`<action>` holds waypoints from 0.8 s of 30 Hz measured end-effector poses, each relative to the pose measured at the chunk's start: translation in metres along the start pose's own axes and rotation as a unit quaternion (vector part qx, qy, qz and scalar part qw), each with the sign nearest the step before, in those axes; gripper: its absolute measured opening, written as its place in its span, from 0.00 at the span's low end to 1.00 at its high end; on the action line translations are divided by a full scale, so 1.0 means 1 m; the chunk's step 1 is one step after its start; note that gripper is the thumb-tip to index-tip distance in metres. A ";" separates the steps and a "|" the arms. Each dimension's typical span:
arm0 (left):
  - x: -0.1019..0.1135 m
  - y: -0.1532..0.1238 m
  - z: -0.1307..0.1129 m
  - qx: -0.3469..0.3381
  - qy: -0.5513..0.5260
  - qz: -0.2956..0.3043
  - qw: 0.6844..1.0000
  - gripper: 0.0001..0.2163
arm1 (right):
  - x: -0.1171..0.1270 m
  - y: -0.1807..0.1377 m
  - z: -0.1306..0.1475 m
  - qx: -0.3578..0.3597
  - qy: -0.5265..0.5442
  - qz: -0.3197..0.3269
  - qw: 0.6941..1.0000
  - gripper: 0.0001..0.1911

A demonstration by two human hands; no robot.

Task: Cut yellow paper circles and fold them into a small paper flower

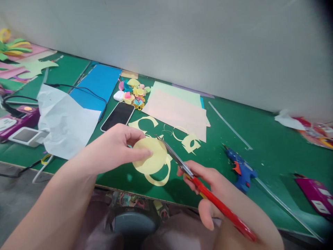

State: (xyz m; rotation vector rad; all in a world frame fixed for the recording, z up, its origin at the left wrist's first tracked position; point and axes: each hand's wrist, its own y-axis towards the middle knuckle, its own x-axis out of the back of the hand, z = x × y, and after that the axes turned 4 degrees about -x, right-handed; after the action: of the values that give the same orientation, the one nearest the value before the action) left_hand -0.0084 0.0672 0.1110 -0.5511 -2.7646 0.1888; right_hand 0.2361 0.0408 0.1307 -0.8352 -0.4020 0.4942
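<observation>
My left hand (117, 149) pinches a round piece of pale yellow paper (153, 163), thumb on top and fingers underneath. In my right hand (205, 180) are scissors with red handles (223, 206). Their blades (177, 158) look closed or nearly so, and the tip lies at the upper edge of the paper circle. Below the circle a ring-shaped yellow offcut (163, 180) is partly covered by it. More yellow paper scraps (191, 142) lie on the green table just beyond my hands.
Behind are pink and green paper sheets (177, 111), folded paper flowers (136, 92), a smartphone (118, 116) and a blue sheet (100, 83). To the right lie a blue glue gun (240, 170), a glue stick (230, 125) and a purple box (314, 194). Crumpled white paper (65, 121) and cables are left.
</observation>
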 end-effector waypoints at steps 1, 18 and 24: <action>0.000 0.000 0.000 0.001 0.001 0.000 1.000 0.07 | 0.000 0.001 -0.001 0.001 0.002 0.003 1.000 0.16; -0.012 0.032 0.030 0.034 -0.158 -0.107 0.981 0.11 | 0.030 0.051 -0.026 0.204 -0.189 -0.353 0.893 0.26; -0.024 0.047 0.049 0.027 -0.012 -0.089 0.996 0.11 | 0.037 0.063 -0.029 0.106 -0.296 -0.436 0.843 0.18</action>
State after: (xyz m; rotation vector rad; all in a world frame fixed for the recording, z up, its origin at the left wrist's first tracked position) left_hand 0.0132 0.0973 0.0489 -0.2877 -2.8035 0.2301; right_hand 0.2647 0.0804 0.0690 -0.1936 -1.2081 -0.0846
